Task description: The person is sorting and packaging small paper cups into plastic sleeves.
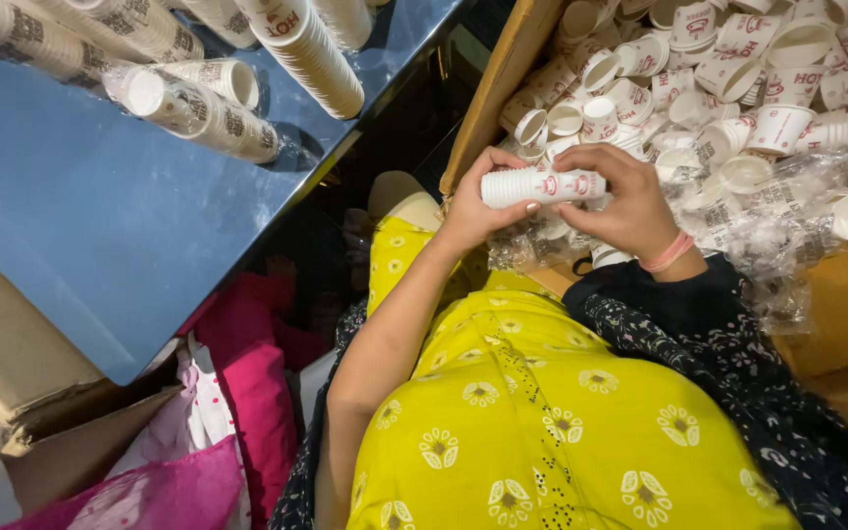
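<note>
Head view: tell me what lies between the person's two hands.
In the head view, a short nested stack of white paper cups lies sideways between the left hand and right hand, gripped at both ends, above crumpled clear plastic wrap.

You see matt white paper cups (542, 185) at centre frame, over crinkled glossy clear plastic wrap (738, 221). The table (100, 216) at upper left looks smooth, blue and slightly shiny; the box (498, 83) is plain brown cardboard.

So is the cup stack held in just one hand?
No, both the left hand and the right hand grip the cup stack, one at each end, over the box of loose cups.
</note>
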